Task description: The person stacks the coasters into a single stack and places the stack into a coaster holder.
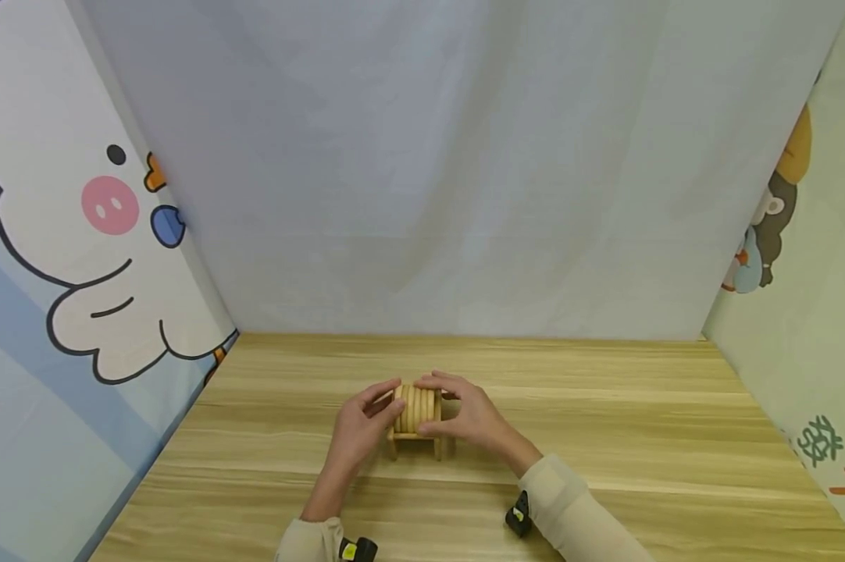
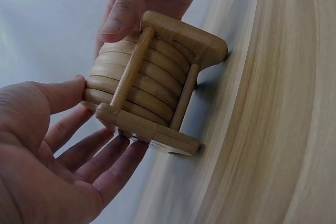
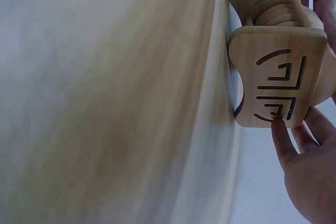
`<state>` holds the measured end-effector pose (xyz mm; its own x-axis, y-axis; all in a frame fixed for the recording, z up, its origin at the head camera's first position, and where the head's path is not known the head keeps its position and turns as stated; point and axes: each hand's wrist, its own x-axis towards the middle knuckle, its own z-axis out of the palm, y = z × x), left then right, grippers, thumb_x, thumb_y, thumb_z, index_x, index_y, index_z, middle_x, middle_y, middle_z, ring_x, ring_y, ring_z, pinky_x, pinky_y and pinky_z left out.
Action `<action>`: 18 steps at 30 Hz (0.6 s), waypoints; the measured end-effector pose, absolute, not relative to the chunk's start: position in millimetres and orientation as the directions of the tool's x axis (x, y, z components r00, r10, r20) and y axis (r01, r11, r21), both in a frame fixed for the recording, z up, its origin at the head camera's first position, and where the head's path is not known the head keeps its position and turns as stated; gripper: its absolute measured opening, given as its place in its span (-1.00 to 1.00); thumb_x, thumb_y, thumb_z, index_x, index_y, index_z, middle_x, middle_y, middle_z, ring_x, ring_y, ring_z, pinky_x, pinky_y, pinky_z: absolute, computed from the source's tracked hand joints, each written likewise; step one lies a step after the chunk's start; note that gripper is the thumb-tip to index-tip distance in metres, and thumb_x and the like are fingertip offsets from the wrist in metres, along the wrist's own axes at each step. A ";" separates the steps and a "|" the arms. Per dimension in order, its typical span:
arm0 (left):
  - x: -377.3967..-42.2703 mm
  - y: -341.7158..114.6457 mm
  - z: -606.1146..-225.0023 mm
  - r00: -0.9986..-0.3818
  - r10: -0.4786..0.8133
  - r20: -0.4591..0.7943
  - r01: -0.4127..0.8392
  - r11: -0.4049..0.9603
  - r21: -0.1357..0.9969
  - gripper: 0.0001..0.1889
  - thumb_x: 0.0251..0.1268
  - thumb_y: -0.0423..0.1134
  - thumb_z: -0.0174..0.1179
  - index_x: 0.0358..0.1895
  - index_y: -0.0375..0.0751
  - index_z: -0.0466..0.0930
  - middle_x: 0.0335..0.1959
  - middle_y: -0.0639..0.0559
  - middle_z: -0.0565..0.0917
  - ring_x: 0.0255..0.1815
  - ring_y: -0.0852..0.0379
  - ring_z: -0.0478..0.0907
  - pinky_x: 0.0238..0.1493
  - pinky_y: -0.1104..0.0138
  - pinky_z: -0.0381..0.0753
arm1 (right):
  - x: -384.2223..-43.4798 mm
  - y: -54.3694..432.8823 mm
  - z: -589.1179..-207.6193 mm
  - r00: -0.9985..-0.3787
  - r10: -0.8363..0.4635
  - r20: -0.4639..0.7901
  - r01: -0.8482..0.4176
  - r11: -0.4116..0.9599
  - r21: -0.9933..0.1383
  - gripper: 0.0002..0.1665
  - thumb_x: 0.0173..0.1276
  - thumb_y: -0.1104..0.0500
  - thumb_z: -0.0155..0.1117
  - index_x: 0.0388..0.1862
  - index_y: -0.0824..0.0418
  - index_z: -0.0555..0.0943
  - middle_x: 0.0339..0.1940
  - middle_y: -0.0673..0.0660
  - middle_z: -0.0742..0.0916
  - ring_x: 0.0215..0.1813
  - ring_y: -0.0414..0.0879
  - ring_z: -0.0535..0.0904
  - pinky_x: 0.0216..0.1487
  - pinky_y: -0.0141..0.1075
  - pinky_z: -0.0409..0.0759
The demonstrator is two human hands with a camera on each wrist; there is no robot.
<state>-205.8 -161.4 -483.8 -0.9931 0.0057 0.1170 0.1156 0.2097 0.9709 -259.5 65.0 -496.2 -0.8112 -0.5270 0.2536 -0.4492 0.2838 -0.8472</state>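
Observation:
Several round wooden coasters (image 1: 415, 412) stand on edge, side by side, in a small wooden rack (image 1: 417, 437) on the table. My left hand (image 1: 359, 425) grips the left end of the row, thumb on the near rim and index finger behind. In the left wrist view its thumb touches the endmost coaster (image 2: 97, 97), and other fingers lie against the rack's end panel (image 2: 149, 129). At the right end, my right hand (image 1: 473, 411) spans the row between thumb and fingers. One of its fingertips touches the carved end panel (image 3: 278, 77) in the right wrist view.
The wood-grain table (image 1: 605, 437) meets a pale cloth backdrop (image 1: 422, 172) at its far edge. Printed side panels stand left (image 1: 36, 195) and right (image 1: 816, 336). Small black wrist devices show at the left cuff (image 1: 358, 550) and right cuff (image 1: 518, 515).

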 end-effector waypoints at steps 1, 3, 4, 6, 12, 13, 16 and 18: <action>-205.9 -160.6 -483.5 -0.994 0.000 0.112 0.109 0.209 0.972 -0.50 0.64 -0.23 0.38 0.50 -0.33 0.62 0.55 -0.30 0.57 0.56 -0.36 0.52 0.38 -0.08 0.69 | -259.5 65.5 -495.4 -0.805 -0.536 0.254 -0.459 0.290 -0.840 -0.23 0.42 0.13 0.68 0.55 0.21 0.63 0.61 0.31 0.58 0.73 0.33 0.30 0.56 0.27 0.48; -206.5 -158.8 -483.2 -0.994 -0.011 0.107 0.103 0.218 0.970 -0.51 0.65 -0.20 0.37 0.50 -0.29 0.63 0.55 -0.28 0.57 0.56 -0.35 0.53 0.39 -0.11 0.68 | -258.9 66.5 -493.3 -0.798 -0.547 0.251 -0.469 0.302 -0.830 -0.24 0.50 0.09 0.61 0.60 0.20 0.58 0.64 0.35 0.54 0.73 0.36 0.28 0.56 0.29 0.47; -207.0 -157.7 -483.2 -0.994 -0.015 0.109 0.103 0.227 0.968 -0.51 0.66 -0.18 0.37 0.50 -0.29 0.63 0.55 -0.27 0.58 0.55 -0.34 0.53 0.39 -0.12 0.68 | -258.4 67.2 -492.2 -0.797 -0.552 0.247 -0.468 0.304 -0.830 -0.24 0.55 0.07 0.56 0.63 0.20 0.55 0.67 0.37 0.50 0.74 0.37 0.27 0.57 0.30 0.45; -208.1 -155.5 -482.9 -0.993 -0.025 0.116 0.106 0.252 0.962 -0.51 0.66 -0.15 0.36 0.49 -0.28 0.64 0.54 -0.27 0.59 0.54 -0.34 0.55 0.39 -0.13 0.68 | -257.1 69.0 -490.3 -0.795 -0.561 0.232 -0.457 0.303 -0.836 -0.24 0.64 0.02 0.45 0.69 0.20 0.48 0.72 0.40 0.42 0.75 0.36 0.24 0.59 0.30 0.43; -211.8 -151.3 -484.1 -0.984 -0.074 0.161 0.127 0.336 0.933 -0.49 0.67 -0.04 0.36 0.50 -0.20 0.65 0.54 -0.32 0.57 0.50 -0.38 0.57 0.36 -0.15 0.70 | -251.4 77.9 -486.2 -0.809 -0.558 0.183 -0.413 0.320 -0.853 -0.15 0.80 -0.21 0.13 0.86 0.07 0.20 0.86 0.29 0.18 0.84 0.31 0.04 0.66 0.40 0.25; -211.9 -151.0 -484.2 -0.981 -0.085 0.173 0.134 0.347 0.928 -0.49 0.66 -0.03 0.36 0.50 -0.19 0.65 0.54 -0.33 0.57 0.49 -0.38 0.58 0.36 -0.16 0.70 | -250.2 79.9 -485.1 -0.815 -0.550 0.180 -0.409 0.327 -0.852 -0.16 0.81 -0.22 0.09 0.87 0.06 0.18 0.87 0.27 0.16 0.85 0.31 0.01 0.67 0.43 0.19; -210.9 -151.2 -483.7 -0.971 -0.102 0.217 0.163 0.379 0.911 -0.48 0.67 -0.02 0.35 0.50 -0.19 0.65 0.52 -0.34 0.58 0.48 -0.37 0.60 0.36 -0.16 0.69 | -246.3 87.0 -482.1 -0.830 -0.532 0.168 -0.403 0.363 -0.840 -0.21 0.85 -0.17 -0.01 0.88 0.05 0.15 0.87 0.24 0.16 0.87 0.29 -0.09 0.71 0.48 -0.02; -209.3 -151.5 -482.7 -0.966 -0.105 0.235 0.178 0.391 0.903 -0.49 0.67 -0.03 0.35 0.50 -0.19 0.64 0.53 -0.33 0.58 0.48 -0.38 0.60 0.38 -0.17 0.67 | -243.8 92.9 -479.7 -0.837 -0.524 0.159 -0.405 0.396 -0.824 -0.24 0.87 -0.11 -0.04 0.87 0.10 0.15 0.86 0.25 0.18 0.87 0.31 -0.14 0.71 0.50 -0.12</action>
<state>-209.3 -151.5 -482.7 -0.9663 -0.1045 0.2353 0.1776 0.3915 0.9029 -243.8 92.9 -479.7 -0.8365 -0.5243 0.1591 -0.4051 0.3962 -0.8239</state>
